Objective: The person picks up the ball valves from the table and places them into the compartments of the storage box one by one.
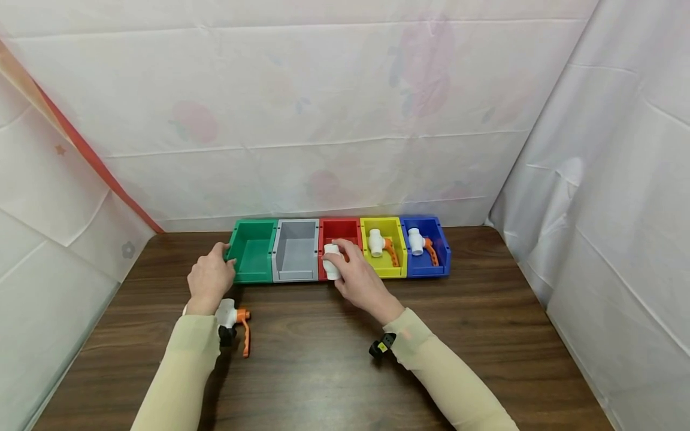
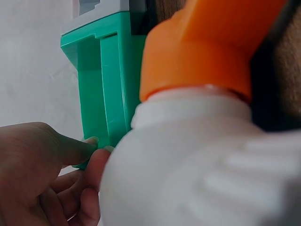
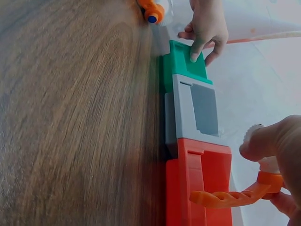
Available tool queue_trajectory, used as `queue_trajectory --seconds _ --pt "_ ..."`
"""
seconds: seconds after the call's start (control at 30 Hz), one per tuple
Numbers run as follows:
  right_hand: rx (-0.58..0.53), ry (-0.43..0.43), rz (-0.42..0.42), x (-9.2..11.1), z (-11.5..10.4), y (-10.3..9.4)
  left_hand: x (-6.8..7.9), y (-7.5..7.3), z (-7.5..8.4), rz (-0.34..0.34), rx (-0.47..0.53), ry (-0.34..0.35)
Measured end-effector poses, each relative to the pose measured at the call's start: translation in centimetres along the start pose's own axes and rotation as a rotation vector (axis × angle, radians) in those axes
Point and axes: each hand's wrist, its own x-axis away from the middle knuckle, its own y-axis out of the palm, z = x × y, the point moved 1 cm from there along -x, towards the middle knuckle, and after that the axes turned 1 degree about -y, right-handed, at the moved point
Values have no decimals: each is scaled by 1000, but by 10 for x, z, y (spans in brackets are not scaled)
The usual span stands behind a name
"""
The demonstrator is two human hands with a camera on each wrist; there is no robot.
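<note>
My left hand (image 1: 210, 276) pinches the outer left wall of the green bin (image 1: 256, 248), thumb over the rim. Over the red bin (image 1: 341, 227), my right hand (image 1: 360, 281) holds a white valve (image 1: 331, 262) between thumb and fingers. In the right wrist view its orange lever handle (image 3: 230, 198) sticks out across the red bin's front edge. A second white valve (image 1: 229, 312) with an orange handle is on the table beside my left wrist; it fills much of the left wrist view, close to the camera.
The grey bin (image 1: 295, 276) stands between the green and red ones. To the right, the yellow bin (image 1: 368, 225) and blue bin (image 1: 446, 257) each hold a white valve with an orange handle. A white patterned cloth (image 1: 302, 120) hangs behind the brown wooden table (image 1: 302, 371).
</note>
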Motion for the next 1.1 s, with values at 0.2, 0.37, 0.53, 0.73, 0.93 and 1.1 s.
queue_trajectory --seconds 0.2,0.37,0.53,0.73,0.93,1.1 --pt "-30 -1 39 -4 3 3 -1 0 -1 2 -4 2" --pt "-22 -18 83 -8 6 4 -2 -1 0 -3 -8 -4" --pt "5 -19 116 -14 8 6 -1 -2 1 -3 -10 -4" --pt "19 21 126 -16 11 11 0 -1 1 -4 -6 -5" --pt "11 54 128 -15 15 16 -1 0 0 1 -11 -9" --pt "12 41 152 -17 17 17 -1 0 0 -2 -9 -9"
